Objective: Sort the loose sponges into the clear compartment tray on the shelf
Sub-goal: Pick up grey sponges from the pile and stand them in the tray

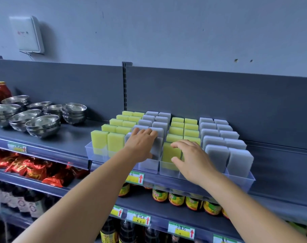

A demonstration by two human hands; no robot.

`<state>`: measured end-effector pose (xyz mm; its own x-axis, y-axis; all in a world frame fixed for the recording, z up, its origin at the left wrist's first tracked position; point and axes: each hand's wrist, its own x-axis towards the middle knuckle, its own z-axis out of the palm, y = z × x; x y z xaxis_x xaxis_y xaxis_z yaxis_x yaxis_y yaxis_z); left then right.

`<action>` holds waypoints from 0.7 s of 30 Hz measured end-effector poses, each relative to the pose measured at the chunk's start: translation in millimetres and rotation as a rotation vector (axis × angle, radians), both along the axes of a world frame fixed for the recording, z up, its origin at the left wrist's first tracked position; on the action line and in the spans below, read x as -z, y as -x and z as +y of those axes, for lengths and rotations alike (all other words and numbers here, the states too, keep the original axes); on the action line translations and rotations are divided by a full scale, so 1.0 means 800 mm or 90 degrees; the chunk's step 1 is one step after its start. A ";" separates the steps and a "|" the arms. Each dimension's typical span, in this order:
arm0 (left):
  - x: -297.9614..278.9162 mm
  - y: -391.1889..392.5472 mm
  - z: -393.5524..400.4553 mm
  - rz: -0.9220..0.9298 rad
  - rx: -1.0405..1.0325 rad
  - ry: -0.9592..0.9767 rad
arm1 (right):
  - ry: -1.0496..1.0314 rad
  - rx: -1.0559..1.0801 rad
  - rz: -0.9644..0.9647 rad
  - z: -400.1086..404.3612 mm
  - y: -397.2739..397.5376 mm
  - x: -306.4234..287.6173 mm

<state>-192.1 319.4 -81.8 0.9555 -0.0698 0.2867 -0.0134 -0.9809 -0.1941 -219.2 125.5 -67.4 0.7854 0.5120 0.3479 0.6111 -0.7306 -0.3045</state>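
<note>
Both hands work the clear plastic compartment tray point(240, 179): left hand point(140, 144) presses, fingers flat, a grey sponge point(157, 146) that should seat straight down, right hand point(193, 160) hovers spread.

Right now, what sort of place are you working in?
Most likely a small shop: price tags on the shelf edges, jars below, stacked steel bowls beside the sponge tray.

You can count two clear trays point(96, 151) side by side, each with two columns of yellow sponges point(99, 139) and two of grey sponges point(239, 159). Two hands point(140, 142) reach in. Six stacks of steel bowls point(43, 124) are visible.
</note>
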 end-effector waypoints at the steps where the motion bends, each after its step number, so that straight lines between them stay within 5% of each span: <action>1: 0.001 -0.001 -0.001 -0.015 0.003 -0.005 | 0.000 0.001 0.002 -0.003 -0.001 0.000; 10: 0.005 -0.005 -0.008 -0.060 0.010 -0.060 | 0.001 0.012 0.000 -0.023 -0.003 0.002; 21: -0.026 0.061 -0.027 -0.051 0.033 0.074 | 0.027 0.030 0.048 -0.053 0.033 -0.028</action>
